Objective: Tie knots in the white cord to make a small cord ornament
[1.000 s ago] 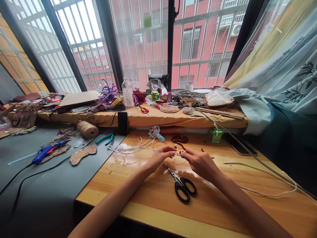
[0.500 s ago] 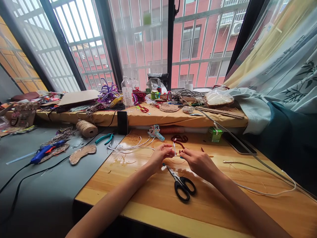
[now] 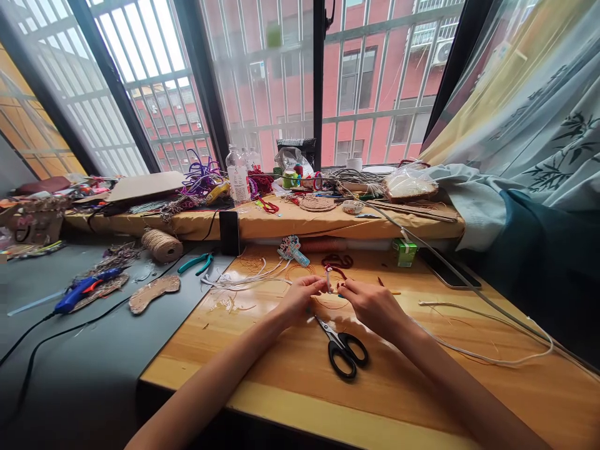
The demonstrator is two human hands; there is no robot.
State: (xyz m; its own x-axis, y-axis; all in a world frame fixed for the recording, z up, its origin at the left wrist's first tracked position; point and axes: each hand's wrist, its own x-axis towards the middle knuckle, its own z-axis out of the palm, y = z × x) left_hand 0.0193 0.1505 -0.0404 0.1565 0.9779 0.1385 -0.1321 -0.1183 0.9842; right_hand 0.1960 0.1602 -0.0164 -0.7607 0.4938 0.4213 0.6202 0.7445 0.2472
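Observation:
Over the wooden tabletop (image 3: 281,350), my left hand (image 3: 302,299) is closed, thumb and fingertips pinching a short white cord piece (image 3: 329,280) that stands upright. Close by on its right, my right hand (image 3: 372,304) is closed too, fingertips pressed together near the white piece; whatever they hold is too small to name. A thin orange thread (image 3: 335,307) loops beneath the fingers. Just below both hands lie black-handled scissors (image 3: 342,351), blades pointing up and left. Dark red cord (image 3: 338,261) is coiled behind the hands.
White cords (image 3: 239,281) spread left of my hands, near teal pliers (image 3: 195,264). A twine spool (image 3: 162,245) and blue glue gun (image 3: 87,290) lie on the grey surface. At right are a green box (image 3: 404,252), a phone (image 3: 447,269) and a long pale cord (image 3: 497,359).
The whole view has shifted slightly left. Both hands keep nearly the same pose, and the white cord piece has turned a little between the left fingertips.

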